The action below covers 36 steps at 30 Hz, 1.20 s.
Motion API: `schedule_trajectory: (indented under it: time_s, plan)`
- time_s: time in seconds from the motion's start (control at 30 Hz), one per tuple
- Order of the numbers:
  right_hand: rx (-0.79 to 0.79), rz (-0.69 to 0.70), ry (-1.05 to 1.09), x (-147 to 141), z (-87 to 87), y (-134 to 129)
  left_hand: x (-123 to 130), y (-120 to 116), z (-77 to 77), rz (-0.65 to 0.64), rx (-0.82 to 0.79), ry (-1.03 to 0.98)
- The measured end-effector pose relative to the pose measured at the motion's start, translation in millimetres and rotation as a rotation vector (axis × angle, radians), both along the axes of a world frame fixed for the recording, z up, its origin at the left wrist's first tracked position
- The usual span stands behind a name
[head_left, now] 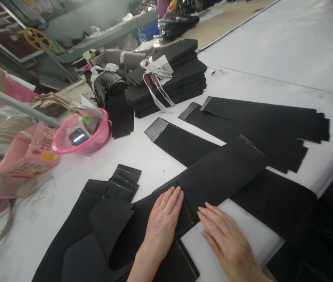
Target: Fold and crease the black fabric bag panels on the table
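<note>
My left hand (164, 221) lies flat on a long black strip (213, 172), its fingers together and stretched out beside a seam across the strip. To the right of that seam, my right hand (227, 239) rests with extended fingers, its fingertips at the strip's lower edge. Neither hand is wrapped round anything. More black pieces (96, 219) lie folded and curled at the lower left. Beyond the strip, a black piece with a grey end (180, 143) and further black pieces with stepped ends (272, 129) are spread on the white table (272, 55).
A pink basket (104, 135) holding a phone stands at the left, next to a pink box (31, 154). Behind are a tied stack of black pieces (180, 78) and a dark bundle (107, 86). A person (164, 9) is partly visible at the far top.
</note>
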State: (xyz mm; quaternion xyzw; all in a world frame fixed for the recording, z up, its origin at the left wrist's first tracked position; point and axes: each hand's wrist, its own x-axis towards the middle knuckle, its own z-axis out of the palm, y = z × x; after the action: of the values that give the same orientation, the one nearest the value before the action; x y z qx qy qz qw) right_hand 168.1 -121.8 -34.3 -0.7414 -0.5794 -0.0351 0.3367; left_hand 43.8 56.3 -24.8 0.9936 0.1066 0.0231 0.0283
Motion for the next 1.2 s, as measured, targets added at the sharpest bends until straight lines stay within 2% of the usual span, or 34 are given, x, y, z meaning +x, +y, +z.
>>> schedule_trajectory:
  time_s: [0.4, 0.93, 1.2]
  plan:
    - [-0.083, -0.026, -0.010, -4.1, 0.5, 10.7, 0.2, -1.7, 1.3, 0.005, -0.020, 0.031]
    - [-0.182, -0.018, -0.057, -7.9, -6.6, 7.7, 4.1, -0.3, 8.2, -0.030, 0.005, 0.052]
    - [-0.091, -0.043, -0.062, -9.0, -4.3, 12.1, 4.6, -0.5, 4.9, -0.030, 0.036, 0.031]
